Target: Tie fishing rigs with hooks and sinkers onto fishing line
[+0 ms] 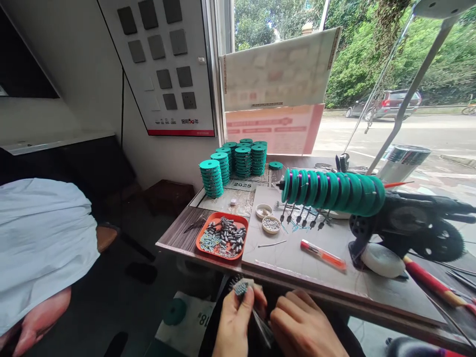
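My left hand (238, 317) is closed round a small bundle of thin metal pieces (241, 288), held upright below the table's front edge. Beside it on the right, my right hand (303, 322) has its fingers curled; what they hold, if anything, is hidden. A clear, shiny strip (262, 329) hangs between the two hands. On the table beyond them, an orange tray (198, 244) holds metal cylinders and small parts. Two small round dishes stand right of it, one of them with tiny beads (271, 224).
Stacked green discs (211, 178) stand near the window. A black machine (405, 215) carries a row of green spools (332, 191) at the right. An orange tube (323, 255) lies on the board. Another person's hand (46, 315) shows at lower left.
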`<state>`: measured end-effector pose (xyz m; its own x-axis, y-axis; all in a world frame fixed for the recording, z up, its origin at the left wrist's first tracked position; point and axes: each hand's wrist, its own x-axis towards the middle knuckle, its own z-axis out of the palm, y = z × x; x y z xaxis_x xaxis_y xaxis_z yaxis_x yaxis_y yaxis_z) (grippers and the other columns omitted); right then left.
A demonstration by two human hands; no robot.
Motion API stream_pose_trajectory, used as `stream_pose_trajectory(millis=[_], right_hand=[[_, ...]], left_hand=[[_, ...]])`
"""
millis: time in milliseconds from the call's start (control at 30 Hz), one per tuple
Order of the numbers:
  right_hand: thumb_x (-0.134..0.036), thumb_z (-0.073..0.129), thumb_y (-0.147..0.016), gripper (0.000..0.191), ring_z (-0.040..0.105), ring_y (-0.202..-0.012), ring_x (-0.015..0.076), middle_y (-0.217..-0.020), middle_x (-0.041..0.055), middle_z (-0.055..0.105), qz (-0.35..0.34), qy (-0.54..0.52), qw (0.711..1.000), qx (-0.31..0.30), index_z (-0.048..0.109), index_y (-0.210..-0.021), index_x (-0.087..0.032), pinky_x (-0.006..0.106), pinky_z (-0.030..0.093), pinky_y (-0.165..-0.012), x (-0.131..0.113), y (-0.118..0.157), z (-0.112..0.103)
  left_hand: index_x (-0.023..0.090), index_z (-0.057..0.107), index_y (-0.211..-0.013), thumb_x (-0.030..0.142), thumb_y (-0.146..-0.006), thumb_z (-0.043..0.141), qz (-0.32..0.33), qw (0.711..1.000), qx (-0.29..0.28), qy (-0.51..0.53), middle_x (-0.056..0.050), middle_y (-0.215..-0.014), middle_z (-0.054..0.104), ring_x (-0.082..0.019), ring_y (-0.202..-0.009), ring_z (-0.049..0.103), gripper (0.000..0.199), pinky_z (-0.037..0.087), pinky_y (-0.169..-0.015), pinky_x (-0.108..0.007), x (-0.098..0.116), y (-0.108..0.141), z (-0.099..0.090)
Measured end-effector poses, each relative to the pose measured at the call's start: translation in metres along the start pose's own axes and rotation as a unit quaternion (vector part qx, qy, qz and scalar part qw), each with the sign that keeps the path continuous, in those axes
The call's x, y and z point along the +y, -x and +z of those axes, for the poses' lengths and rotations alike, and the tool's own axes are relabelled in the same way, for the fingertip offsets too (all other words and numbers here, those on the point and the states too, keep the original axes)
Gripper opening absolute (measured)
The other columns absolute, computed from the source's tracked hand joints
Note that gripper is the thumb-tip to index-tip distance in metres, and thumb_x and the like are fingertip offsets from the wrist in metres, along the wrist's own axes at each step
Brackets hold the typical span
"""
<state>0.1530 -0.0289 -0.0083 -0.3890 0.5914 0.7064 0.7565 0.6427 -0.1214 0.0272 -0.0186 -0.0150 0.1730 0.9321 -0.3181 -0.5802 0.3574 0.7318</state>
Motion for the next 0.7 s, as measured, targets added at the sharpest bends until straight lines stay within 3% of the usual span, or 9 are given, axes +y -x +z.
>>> stream_pose_trajectory(millis=[133,233,267,300,400,467,567,700], right_hand=[[-0.006,0.031,-0.09,0.038,0.04,-0.045,0.0081,-0.047,-0.0044,0.048,-0.042,-0.018,0.998,0.042,0.04,-0.056,-0.019,0.021,0.036,-0.056,-0.002,-0.002,-0.003],[-0.005,0.039,-0.086,0.033,0.04,-0.047,0.0092,-0.047,-0.0043,0.046,-0.014,-0.02,0.999,0.047,0.042,-0.057,-0.019,0.022,0.037,-0.057,0.001,0.004,-0.011],[-0.006,0.041,-0.086,0.029,0.043,-0.049,0.0098,-0.05,-0.0036,0.049,0.001,-0.033,0.999,0.042,0.045,-0.061,-0.019,0.022,0.038,-0.058,0.003,0.006,-0.014],[-0.008,0.044,-0.087,0.024,0.046,-0.053,0.0107,-0.054,-0.0026,0.052,0.015,-0.047,0.998,0.033,0.049,-0.066,-0.019,0.023,0.039,-0.06,0.004,0.009,-0.015],[-0.011,0.05,-0.086,0.011,0.051,-0.061,0.0129,-0.064,-0.0011,0.059,0.038,-0.071,0.996,0.023,0.055,-0.08,-0.019,0.026,0.042,-0.064,0.007,0.014,-0.015],[-0.012,0.052,-0.086,0.011,0.051,-0.061,0.0131,-0.064,-0.0016,0.059,0.041,-0.073,0.996,0.022,0.056,-0.08,-0.02,0.027,0.042,-0.065,0.008,0.016,-0.011],[-0.012,0.051,-0.087,0.014,0.05,-0.061,0.0128,-0.063,-0.0017,0.059,0.041,-0.075,0.996,0.028,0.055,-0.076,-0.02,0.027,0.042,-0.065,0.004,0.015,-0.003],[-0.013,0.043,-0.091,0.028,0.047,-0.057,0.0121,-0.053,-0.0026,0.053,0.015,-0.042,0.996,0.078,0.052,-0.066,-0.019,0.027,0.041,-0.068,0.003,0.011,0.002]], left_hand=[[0.015,0.058,-0.055,0.027,-0.051,0.084,-0.038,0.988,-0.015,0.146,0.005,-0.049,0.051,-0.007,-0.046,0.046,0.029,0.042,-0.052,-0.021,0.037,-0.002,0.012],[0.015,0.055,-0.058,0.019,-0.056,0.08,0.095,0.98,0.048,0.17,0.009,-0.05,0.044,-0.001,-0.041,0.038,0.025,0.036,-0.044,-0.014,0.067,-0.005,0.003],[0.015,0.056,-0.061,0.02,-0.059,0.078,0.125,0.982,0.06,0.13,0.008,-0.051,0.044,-0.001,-0.04,0.035,0.023,0.032,-0.041,-0.012,0.072,-0.005,-0.003],[0.015,0.057,-0.063,0.022,-0.062,0.076,0.111,0.99,0.06,0.069,0.008,-0.052,0.046,0.001,-0.038,0.031,0.02,0.027,-0.038,-0.011,0.073,-0.005,-0.009],[0.014,0.065,-0.077,0.024,-0.059,0.078,-0.001,0.994,-0.001,-0.109,0.002,-0.062,0.059,0.004,-0.035,0.026,0.024,0.018,-0.035,-0.011,0.053,0.0,-0.021],[0.014,0.068,-0.079,0.026,-0.057,0.08,0.002,0.988,-0.021,-0.15,-0.002,-0.067,0.065,0.003,-0.034,0.026,0.028,0.016,-0.033,-0.013,0.032,0.003,-0.018],[0.013,0.068,-0.066,0.033,-0.056,0.081,0.044,0.994,-0.019,-0.1,-0.002,-0.062,0.064,0.001,-0.036,0.031,0.026,0.018,-0.033,-0.014,0.011,0.003,-0.001],[0.015,0.062,-0.058,0.044,-0.055,0.079,-0.077,0.995,-0.068,0.016,0.008,-0.038,0.043,0.002,-0.03,0.021,0.034,0.015,-0.031,-0.013,0.011,0.003,0.013]])
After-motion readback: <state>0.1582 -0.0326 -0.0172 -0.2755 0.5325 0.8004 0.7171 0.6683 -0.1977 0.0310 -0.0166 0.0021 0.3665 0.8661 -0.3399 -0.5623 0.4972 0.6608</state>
